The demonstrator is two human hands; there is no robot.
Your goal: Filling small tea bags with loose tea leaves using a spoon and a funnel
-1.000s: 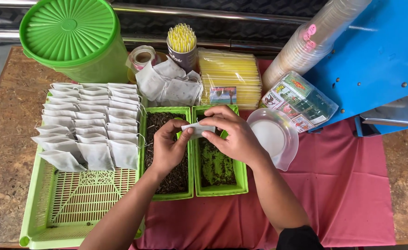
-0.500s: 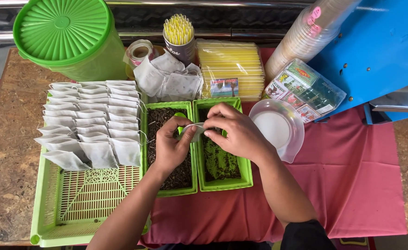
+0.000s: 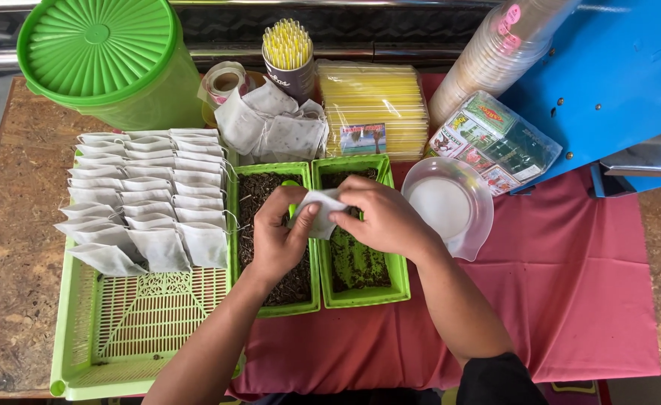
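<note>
My left hand (image 3: pixel 279 236) and my right hand (image 3: pixel 379 217) both pinch a small white filter bag (image 3: pixel 319 212) between their fingertips. They hold it over two green rectangular trays: the left tray (image 3: pixel 270 309) holds dark loose tea leaves, the right tray (image 3: pixel 364 296) holds dark and greenish leaves. A green scoop handle shows just behind the bag, mostly hidden. Rows of filled white bags (image 3: pixel 143 202) lie in a large green slotted basket (image 3: pixel 143 337) to the left.
A green lidded bucket (image 3: pixel 109 56) stands at the back left, beside a tape roll (image 3: pixel 223 80), empty bags (image 3: pixel 270 127), a cup of yellow straws (image 3: pixel 288 49), yellow packets (image 3: pixel 375 101), stacked cups (image 3: pixel 495 52), a tea-box pack (image 3: pixel 495 139), a clear lid (image 3: pixel 450 206) and a blue machine (image 3: pixel 615 82).
The view has shifted slightly. My hands have turned the white bag and drawn it a little nearer, still over the two trays.
</note>
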